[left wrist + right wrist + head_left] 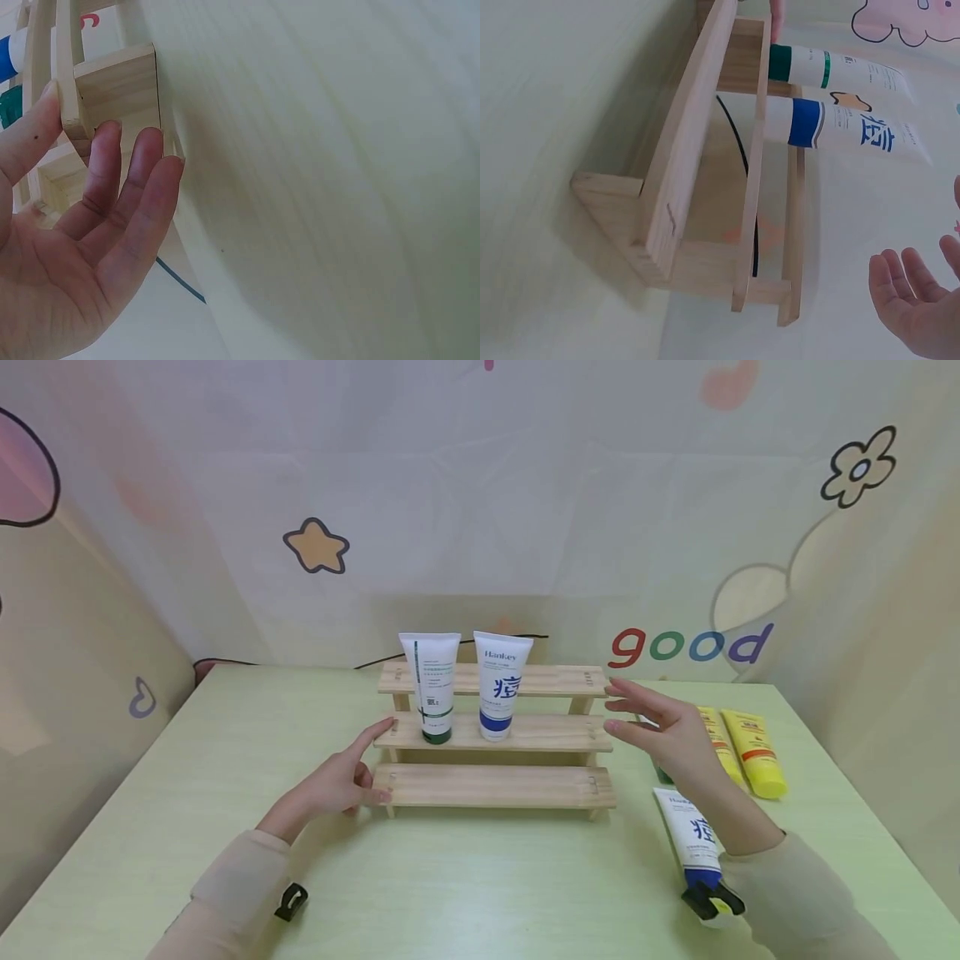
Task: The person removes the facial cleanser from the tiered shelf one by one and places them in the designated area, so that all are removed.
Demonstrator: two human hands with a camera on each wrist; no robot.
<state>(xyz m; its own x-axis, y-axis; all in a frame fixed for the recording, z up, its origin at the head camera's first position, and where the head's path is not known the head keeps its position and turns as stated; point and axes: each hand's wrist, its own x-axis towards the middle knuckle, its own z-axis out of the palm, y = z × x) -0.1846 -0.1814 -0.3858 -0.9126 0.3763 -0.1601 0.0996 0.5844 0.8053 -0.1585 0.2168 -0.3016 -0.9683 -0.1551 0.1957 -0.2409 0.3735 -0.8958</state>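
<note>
My left hand [341, 781] touches the left end of a three-step wooden rack [495, 787], thumb at the bottom step and straight index finger at the middle one. Its other fingers curve loosely beside the rack's end in the left wrist view. On the middle step, a white tube with a green cap [435, 681] and a white tube with a blue cap [501, 681] stand cap down, side by side. By the rack's right end hovers my right hand [671, 735], fingers loosely bent and holding nothing; the right wrist view shows it apart from the rack.
Another blue-capped white tube [686, 831] lies on the table [480, 885], partly behind the right sleeve. Yellow tubes [753, 752] lie farther back at right. A green-ended thing [662, 774] is mostly hidden by the right hand. A printed cloth [480, 510] hangs behind.
</note>
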